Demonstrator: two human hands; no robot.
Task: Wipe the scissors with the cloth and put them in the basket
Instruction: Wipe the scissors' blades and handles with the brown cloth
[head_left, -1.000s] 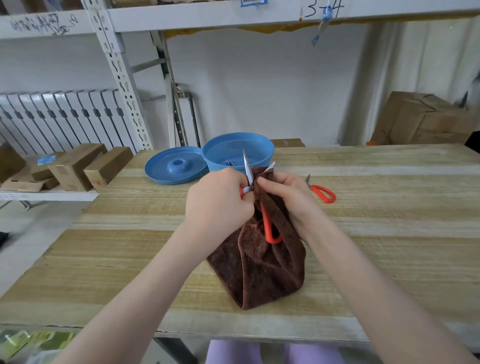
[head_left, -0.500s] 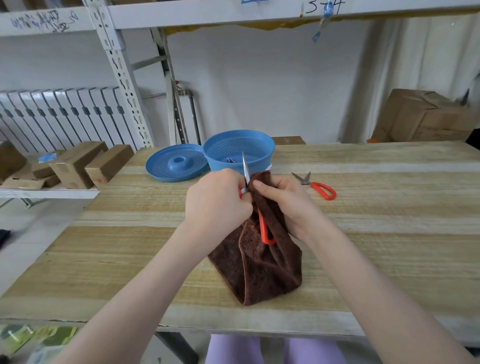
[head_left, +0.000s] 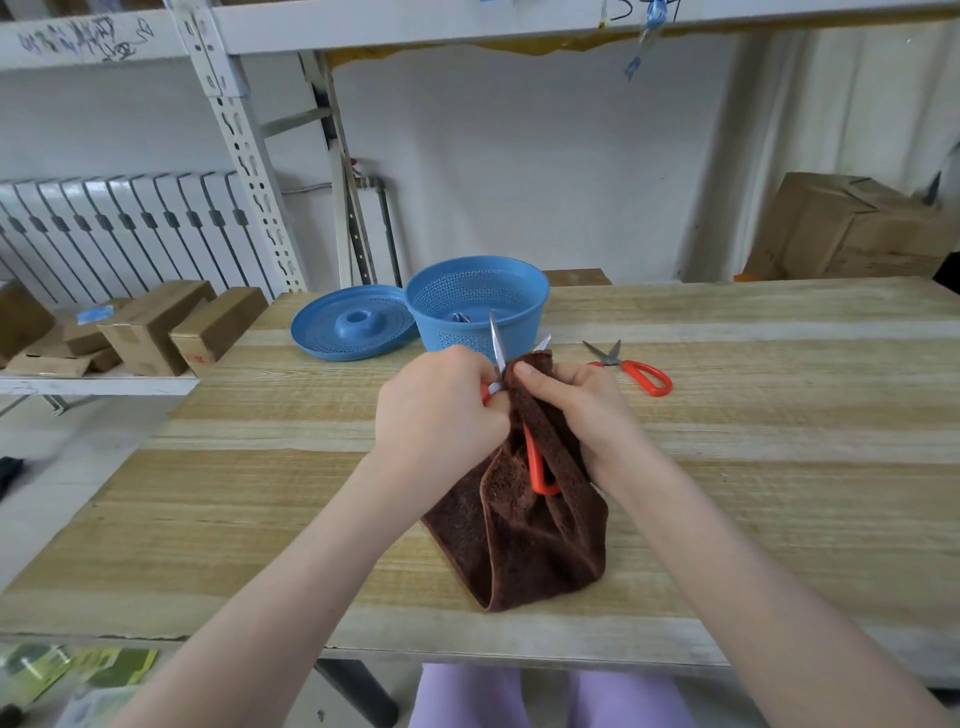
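Hands busy: left hand (head_left: 436, 410) grips scissors (head_left: 535, 465), right hand (head_left: 584, 410) pinches cloth (head_left: 519, 540) round them; basket (head_left: 524, 312) holds something metallic.

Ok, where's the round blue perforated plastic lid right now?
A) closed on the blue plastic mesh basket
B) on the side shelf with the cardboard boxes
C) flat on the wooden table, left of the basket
C: the round blue perforated plastic lid lies on the wooden table just left of the blue plastic mesh basket, which stands open.
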